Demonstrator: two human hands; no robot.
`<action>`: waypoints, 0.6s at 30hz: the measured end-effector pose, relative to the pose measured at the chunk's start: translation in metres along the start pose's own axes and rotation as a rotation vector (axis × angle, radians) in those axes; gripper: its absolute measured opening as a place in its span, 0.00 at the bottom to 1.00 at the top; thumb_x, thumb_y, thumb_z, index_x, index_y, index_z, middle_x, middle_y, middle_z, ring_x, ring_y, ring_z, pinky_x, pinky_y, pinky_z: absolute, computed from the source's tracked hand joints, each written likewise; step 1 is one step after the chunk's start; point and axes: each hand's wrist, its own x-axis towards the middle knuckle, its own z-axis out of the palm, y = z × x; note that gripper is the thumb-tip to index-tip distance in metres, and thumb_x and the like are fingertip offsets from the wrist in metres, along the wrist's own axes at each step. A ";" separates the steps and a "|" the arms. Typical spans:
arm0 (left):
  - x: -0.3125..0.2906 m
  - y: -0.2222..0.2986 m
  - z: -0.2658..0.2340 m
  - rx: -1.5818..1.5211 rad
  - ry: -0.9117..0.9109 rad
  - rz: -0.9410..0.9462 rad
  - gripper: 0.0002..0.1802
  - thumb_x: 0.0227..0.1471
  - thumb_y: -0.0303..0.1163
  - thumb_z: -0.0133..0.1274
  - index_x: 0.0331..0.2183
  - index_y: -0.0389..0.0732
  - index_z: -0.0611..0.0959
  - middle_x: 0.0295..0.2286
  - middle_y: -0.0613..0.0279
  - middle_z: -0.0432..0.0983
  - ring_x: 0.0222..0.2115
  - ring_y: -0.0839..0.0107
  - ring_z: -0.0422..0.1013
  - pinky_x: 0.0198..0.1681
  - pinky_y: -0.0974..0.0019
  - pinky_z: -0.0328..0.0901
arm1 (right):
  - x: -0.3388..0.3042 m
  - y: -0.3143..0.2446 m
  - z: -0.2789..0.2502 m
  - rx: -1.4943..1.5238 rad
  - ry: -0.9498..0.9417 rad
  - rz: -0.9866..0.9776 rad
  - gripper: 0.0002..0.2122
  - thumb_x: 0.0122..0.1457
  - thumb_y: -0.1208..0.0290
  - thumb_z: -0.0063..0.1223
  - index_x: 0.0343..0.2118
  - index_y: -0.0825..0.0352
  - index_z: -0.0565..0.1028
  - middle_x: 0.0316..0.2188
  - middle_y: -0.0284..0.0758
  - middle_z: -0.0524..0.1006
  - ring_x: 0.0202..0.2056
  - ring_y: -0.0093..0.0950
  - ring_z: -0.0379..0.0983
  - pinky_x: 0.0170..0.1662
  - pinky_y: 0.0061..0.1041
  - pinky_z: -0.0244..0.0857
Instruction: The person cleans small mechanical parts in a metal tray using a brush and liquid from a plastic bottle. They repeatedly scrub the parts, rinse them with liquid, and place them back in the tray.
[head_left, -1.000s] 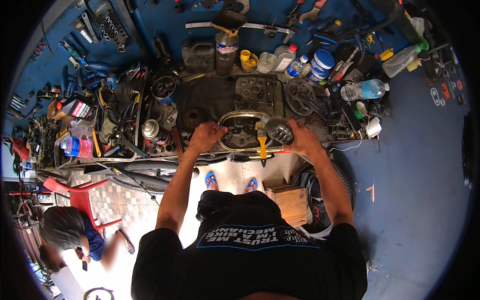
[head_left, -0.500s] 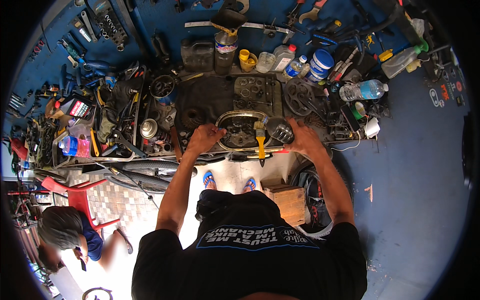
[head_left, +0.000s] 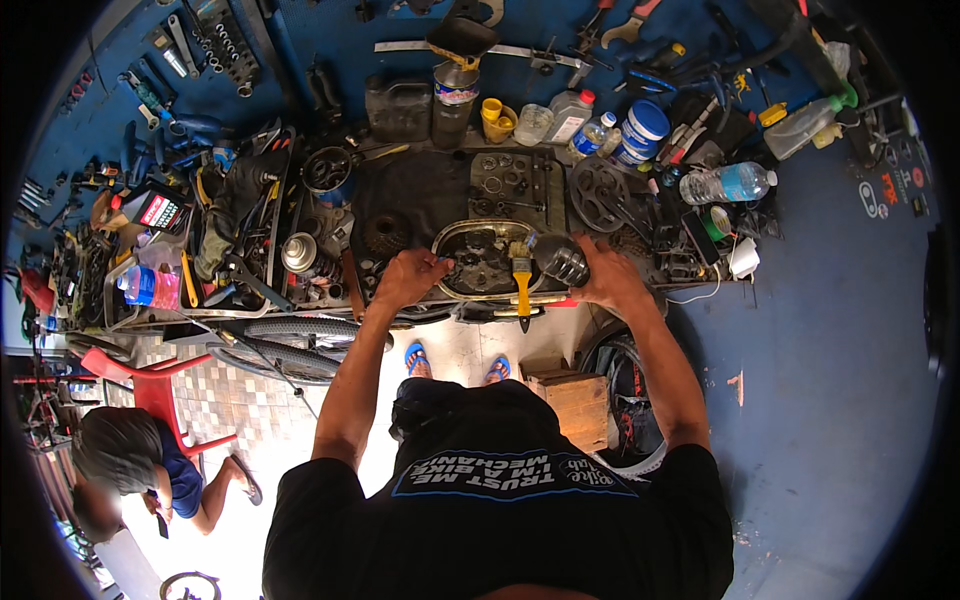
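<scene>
An oval metal tray (head_left: pixel 441 287) with dark liquid and metal parts in it lies at the front of the workbench. At its left rim is my left hand (head_left: pixel 408 277), its fingers closed on the edge. My right hand (head_left: pixel 612 276) grips a clear plastic bottle (head_left: pixel 562 261), tipped over with its neck toward the tray's right side. Whether liquid is flowing out is too small to tell. A paintbrush (head_left: pixel 522 284) with a yellow handle rests across the tray's front rim, bristles inward. Left of the tray sits a dark cassette sprocket (head_left: pixel 386 235).
Behind the tray lies a flat panel with small metal parts (head_left: pixel 515 180). Bottles and a blue-and-white tub (head_left: pixel 641 131) line the back. Tools crowd the left, near a red-labelled bottle (head_left: pixel 158 213). Bicycle wheels (head_left: pixel 300 335) stand below the bench. At lower left, a person (head_left: pixel 125 450) sits by a red chair (head_left: pixel 160 395).
My hands, the tipped bottle and the tray stay almost where they were. The lower leg of the person at lower left has shifted slightly.
</scene>
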 end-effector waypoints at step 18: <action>0.000 0.000 0.002 0.007 -0.007 -0.038 0.29 0.58 0.54 0.66 0.35 0.32 0.88 0.25 0.57 0.85 0.28 0.72 0.81 0.36 0.64 0.73 | 0.001 0.007 0.007 -0.009 0.031 -0.037 0.52 0.41 0.60 0.81 0.71 0.51 0.60 0.57 0.52 0.74 0.57 0.56 0.75 0.59 0.50 0.70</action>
